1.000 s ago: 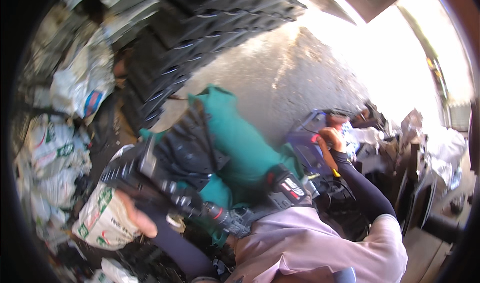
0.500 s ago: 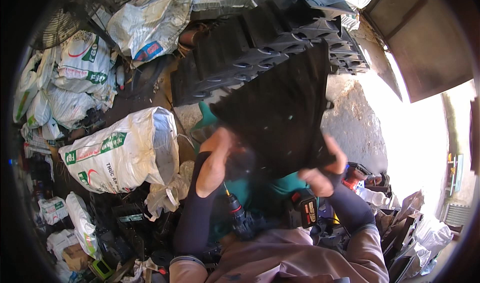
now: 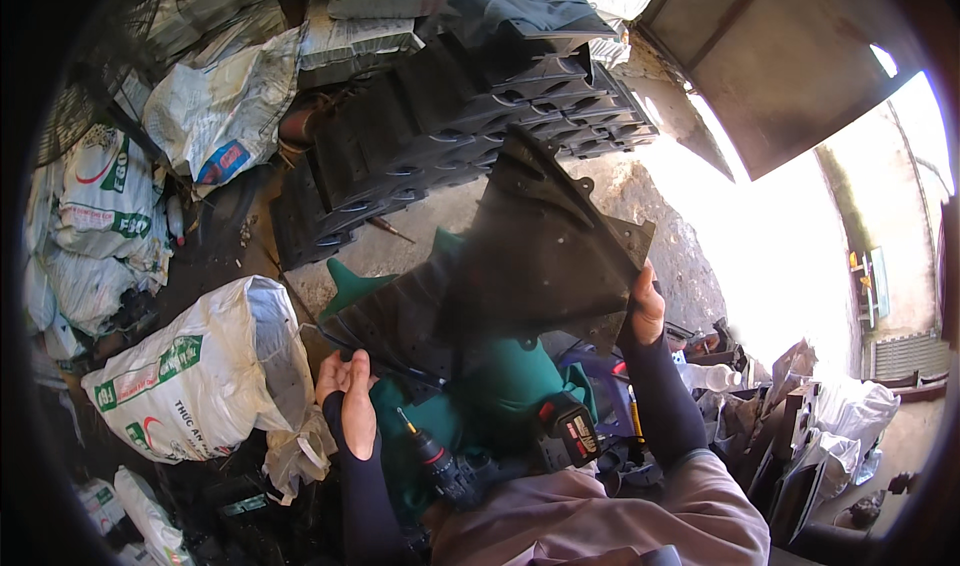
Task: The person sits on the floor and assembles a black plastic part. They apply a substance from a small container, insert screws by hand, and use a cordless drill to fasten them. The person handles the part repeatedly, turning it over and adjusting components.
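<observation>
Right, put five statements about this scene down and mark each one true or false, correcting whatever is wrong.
1. The right hand holds a black panel by its edge. True.
2. The left hand is holding the drill. False: the drill lies in front of the shirt, clear of the left hand.
3. The large white sack to the left lies with its open mouth toward the right. True.
4. The blue-grey cloth is inside that sack. False: the cloth lies at the far end of the stack of black parts.
5. Green fabric shows below the black panel. True.
</observation>
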The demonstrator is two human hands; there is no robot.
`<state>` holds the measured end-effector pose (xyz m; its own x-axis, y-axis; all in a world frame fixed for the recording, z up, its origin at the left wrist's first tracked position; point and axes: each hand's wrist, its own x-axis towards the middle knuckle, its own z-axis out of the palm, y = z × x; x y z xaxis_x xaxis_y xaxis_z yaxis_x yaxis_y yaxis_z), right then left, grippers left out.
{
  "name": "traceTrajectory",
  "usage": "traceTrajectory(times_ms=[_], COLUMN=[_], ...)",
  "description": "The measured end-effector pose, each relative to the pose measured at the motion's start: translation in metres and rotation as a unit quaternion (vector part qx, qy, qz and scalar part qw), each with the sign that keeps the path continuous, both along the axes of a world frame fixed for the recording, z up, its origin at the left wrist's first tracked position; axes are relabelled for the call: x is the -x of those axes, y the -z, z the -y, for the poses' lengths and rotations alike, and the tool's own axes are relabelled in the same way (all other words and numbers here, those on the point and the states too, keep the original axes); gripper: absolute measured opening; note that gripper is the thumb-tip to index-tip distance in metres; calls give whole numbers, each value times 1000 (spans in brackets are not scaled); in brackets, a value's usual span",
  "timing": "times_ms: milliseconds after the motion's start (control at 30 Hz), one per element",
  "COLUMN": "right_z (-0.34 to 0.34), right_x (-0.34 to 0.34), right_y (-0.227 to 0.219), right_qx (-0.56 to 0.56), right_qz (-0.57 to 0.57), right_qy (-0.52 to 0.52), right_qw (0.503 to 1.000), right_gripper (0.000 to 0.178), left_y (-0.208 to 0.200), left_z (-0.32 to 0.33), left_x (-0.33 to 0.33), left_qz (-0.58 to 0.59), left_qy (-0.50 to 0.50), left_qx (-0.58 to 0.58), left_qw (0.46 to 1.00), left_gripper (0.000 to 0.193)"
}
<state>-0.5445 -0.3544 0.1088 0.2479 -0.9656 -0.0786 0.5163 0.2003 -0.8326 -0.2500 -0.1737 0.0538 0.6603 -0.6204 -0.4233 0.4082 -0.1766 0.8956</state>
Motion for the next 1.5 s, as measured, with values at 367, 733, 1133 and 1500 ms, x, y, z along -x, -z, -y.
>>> traceTrajectory(times_ms=[367, 733, 1133, 1500], right_z=[8, -26, -35, -37], right_x=[-41, -142, -138, -132], right_y=[-87, -17, -3, -2], right_qx=[384, 711, 738, 721], right_qz=[-158, -392, -367, -392], right_qy=[-262, -280, -260, -251], right_qw=[871, 512, 503, 514], right_gripper=[42, 18, 17, 24], left_y=[-1, 11, -10, 3], left_z=[43, 47, 51, 47], left_x=[7, -5, -2, -6], left_qz=[-145, -149, -68, -74], left_qy=[-5, 102, 73, 119], left_qx=[115, 244, 176, 100], left_qw=[983, 953, 979, 985], left_gripper=[49, 52, 22, 38])
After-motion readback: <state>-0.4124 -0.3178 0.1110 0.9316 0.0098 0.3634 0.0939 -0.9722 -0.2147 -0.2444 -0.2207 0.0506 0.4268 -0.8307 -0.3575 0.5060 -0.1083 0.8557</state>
